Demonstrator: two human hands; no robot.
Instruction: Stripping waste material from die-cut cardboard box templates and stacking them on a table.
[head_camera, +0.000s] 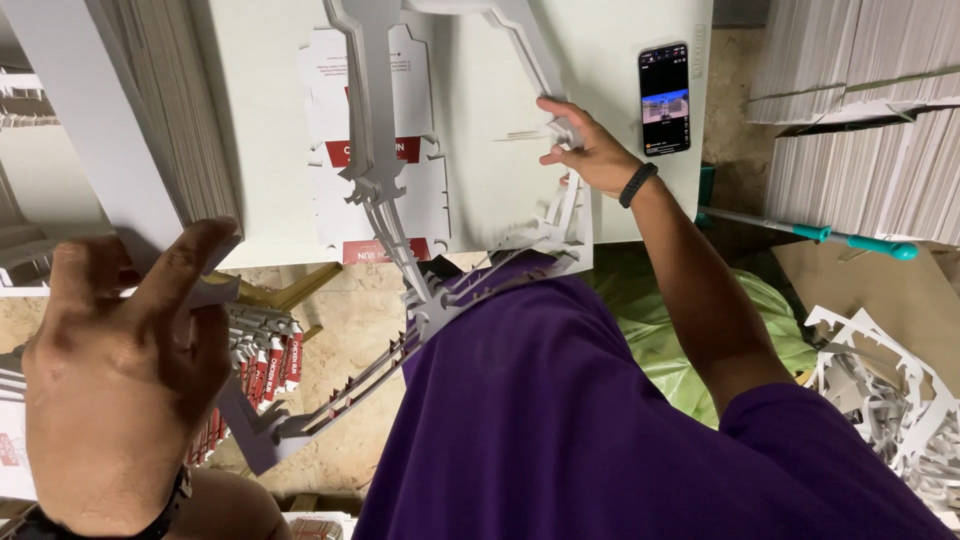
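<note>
Nearest, at the left, the left hand (120, 370) had its fingers spread and pinched an edge of grey die-cut cardboard waste (385, 180), a skeleton strip running from beside that hand up across the table. Farther off, the right hand (585, 150) pressed and gripped the strip's far right edge on the white sheet stack (480, 120). A phone (664, 98) lay just beyond, to the right.

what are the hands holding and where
Both hold the grey cardboard offcut frame: right hand pinches its edge strip on the white sheet; left hand grips its lower left end.
</note>
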